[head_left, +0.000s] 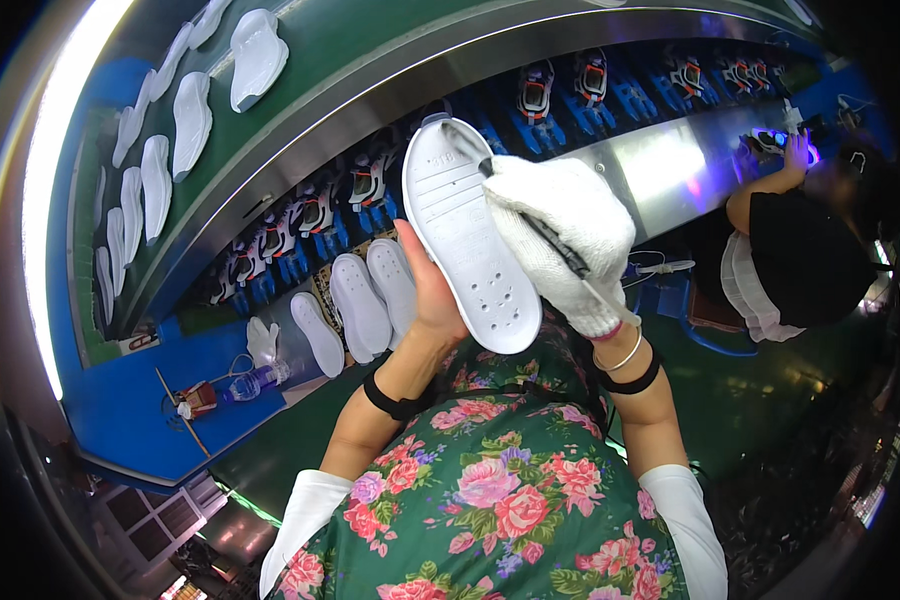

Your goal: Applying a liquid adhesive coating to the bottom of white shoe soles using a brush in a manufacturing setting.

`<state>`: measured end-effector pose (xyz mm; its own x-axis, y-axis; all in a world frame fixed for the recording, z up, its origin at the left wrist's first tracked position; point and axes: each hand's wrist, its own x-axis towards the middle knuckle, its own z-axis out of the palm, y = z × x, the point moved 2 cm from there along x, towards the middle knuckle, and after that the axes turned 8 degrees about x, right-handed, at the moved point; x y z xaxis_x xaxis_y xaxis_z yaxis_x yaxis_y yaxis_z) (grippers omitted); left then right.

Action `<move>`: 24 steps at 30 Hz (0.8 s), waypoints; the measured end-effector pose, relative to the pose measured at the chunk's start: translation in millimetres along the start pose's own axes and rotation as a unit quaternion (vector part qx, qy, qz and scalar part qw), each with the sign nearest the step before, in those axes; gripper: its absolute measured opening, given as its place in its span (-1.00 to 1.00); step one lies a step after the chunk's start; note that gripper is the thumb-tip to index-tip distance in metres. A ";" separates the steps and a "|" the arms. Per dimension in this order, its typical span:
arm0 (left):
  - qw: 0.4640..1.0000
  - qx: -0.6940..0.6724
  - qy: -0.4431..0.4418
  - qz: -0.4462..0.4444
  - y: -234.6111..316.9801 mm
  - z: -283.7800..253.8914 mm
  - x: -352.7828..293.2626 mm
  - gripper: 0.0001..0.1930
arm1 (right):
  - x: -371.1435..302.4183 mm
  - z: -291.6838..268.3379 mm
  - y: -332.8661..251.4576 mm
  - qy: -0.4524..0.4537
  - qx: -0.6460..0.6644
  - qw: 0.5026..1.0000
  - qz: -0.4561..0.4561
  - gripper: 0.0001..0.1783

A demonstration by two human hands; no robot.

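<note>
My left hand (430, 290) is bare and holds a white shoe sole (465, 235) from underneath, its inner side with small holes facing me. My right hand (565, 235) wears a white knit glove and grips a thin dark brush (530, 215) whose tip rests on the upper end of the sole. Both hands are raised over my lap, which is covered by a green floral apron (490, 480).
Several white soles (360, 300) lie on the blue bench to the left. More white soles (190, 120) ride a green conveyor belt above. Shoes on blue holders (315, 215) line a lower track. A spray bottle (235, 385) lies at left. Another person (800, 250) works at right.
</note>
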<state>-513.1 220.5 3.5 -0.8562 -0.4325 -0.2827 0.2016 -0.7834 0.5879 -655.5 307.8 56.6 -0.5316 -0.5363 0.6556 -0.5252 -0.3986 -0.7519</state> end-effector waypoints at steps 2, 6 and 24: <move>0.993 0.107 0.049 0.029 -4.9 5.2 -1.9 -0.10 | -2.4 4.1 -5.7 -0.021 -0.027 0.999 -0.013 -0.67; 0.983 0.169 0.076 -0.005 -7.1 2.6 -5.0 -0.03 | -18.0 12.9 -18.9 -0.100 -0.054 0.993 -0.040 -0.61; 0.981 0.157 0.092 0.062 7.8 -29.2 -2.4 -0.13 | -25.5 10.1 -1.4 -0.026 0.101 0.994 0.013 -0.77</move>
<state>-495.6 202.3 -13.4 -0.7287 -0.6115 -0.3085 0.1177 -0.5555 0.8231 -634.5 314.5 40.2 -0.5064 -0.5837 0.6347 -0.3643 -0.5223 -0.7710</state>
